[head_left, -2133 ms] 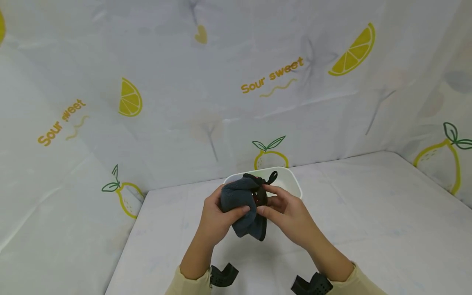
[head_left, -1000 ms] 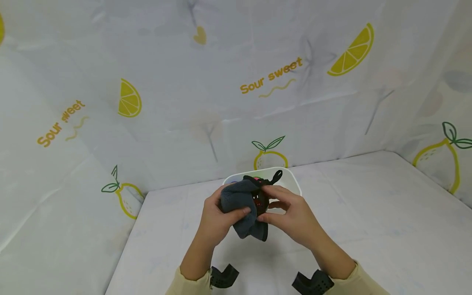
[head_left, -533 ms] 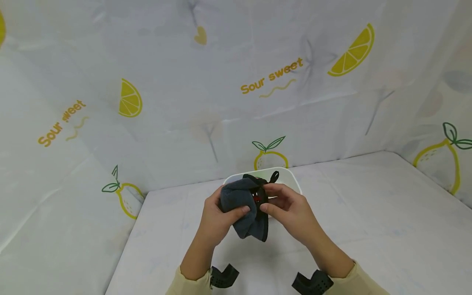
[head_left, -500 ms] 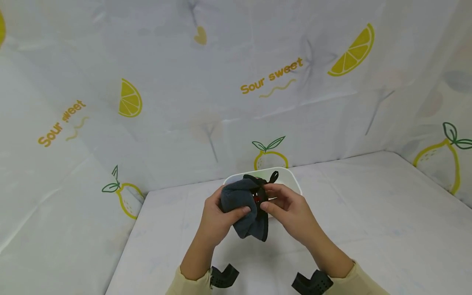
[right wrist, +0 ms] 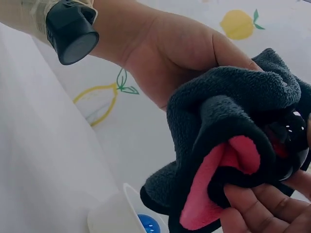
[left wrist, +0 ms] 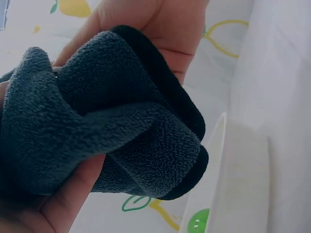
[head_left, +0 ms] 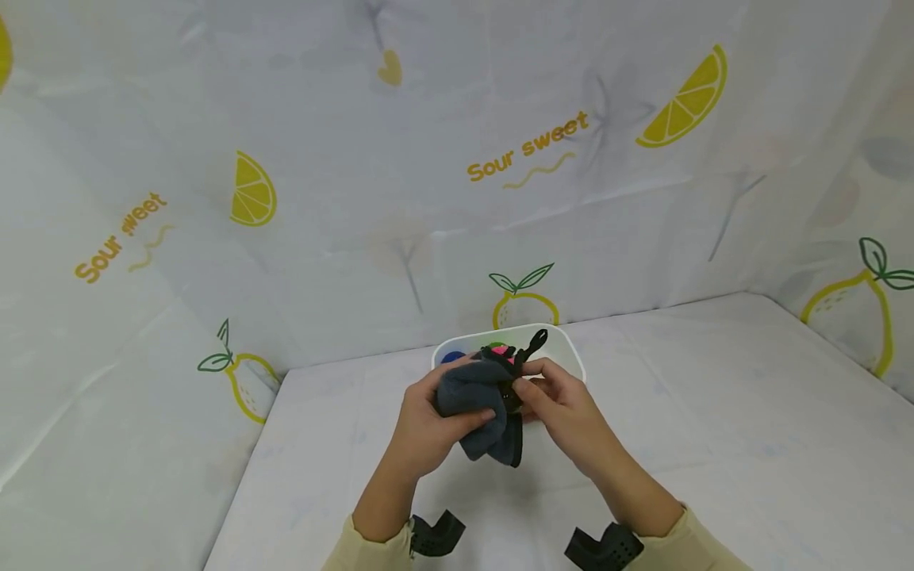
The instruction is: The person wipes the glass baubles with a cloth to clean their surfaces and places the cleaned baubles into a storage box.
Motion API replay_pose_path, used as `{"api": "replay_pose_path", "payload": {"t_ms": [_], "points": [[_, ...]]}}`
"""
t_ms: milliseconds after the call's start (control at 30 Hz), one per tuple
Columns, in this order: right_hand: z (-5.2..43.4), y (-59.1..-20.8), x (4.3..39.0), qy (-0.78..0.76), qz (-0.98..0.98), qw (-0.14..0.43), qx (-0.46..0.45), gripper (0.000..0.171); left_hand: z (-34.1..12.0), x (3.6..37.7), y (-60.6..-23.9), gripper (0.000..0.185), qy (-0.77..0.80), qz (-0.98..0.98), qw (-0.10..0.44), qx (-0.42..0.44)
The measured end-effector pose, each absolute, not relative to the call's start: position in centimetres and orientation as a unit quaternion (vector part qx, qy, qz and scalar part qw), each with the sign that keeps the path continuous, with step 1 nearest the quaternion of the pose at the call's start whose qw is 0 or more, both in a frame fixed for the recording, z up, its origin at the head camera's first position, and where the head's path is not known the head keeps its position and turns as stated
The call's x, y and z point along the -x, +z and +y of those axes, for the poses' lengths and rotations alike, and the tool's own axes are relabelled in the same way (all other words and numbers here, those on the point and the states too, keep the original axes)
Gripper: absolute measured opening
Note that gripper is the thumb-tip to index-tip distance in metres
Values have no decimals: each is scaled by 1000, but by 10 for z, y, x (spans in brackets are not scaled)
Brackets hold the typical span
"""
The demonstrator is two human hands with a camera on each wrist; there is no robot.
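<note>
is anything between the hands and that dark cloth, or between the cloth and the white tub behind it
Nothing visible. The left hand grips the dark cloth directly and the right hand pinches its edge. The white tub sits just behind the cloth with only open air between them.

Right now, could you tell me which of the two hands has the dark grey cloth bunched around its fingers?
The left hand: the dark grey cloth wraps over its fingers, while the right hand only pinches the black object at the cloth's edge.
</note>
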State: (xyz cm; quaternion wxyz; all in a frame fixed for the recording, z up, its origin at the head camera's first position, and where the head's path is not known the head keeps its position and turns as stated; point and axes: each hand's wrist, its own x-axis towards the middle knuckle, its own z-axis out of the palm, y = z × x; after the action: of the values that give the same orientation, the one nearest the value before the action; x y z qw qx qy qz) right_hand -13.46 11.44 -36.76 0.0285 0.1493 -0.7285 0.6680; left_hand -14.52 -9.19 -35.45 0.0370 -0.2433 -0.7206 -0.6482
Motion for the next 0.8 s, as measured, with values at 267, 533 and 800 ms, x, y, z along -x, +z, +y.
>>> {"api": "replay_pose_path", "payload": {"t_ms": [267, 533, 800], "points": [[115, -371, 133, 593, -768, 128, -206, 44, -91, 150, -361, 40, -644, -748, 16, 161], [112, -370, 131, 579, -780, 145, -188, 56, -89, 152, -361, 50, -657, -740, -13, 146], [114, -369, 134, 626, -762, 103, -129, 56, -91, 150, -356, 50, -671, -729, -50, 124]]}}
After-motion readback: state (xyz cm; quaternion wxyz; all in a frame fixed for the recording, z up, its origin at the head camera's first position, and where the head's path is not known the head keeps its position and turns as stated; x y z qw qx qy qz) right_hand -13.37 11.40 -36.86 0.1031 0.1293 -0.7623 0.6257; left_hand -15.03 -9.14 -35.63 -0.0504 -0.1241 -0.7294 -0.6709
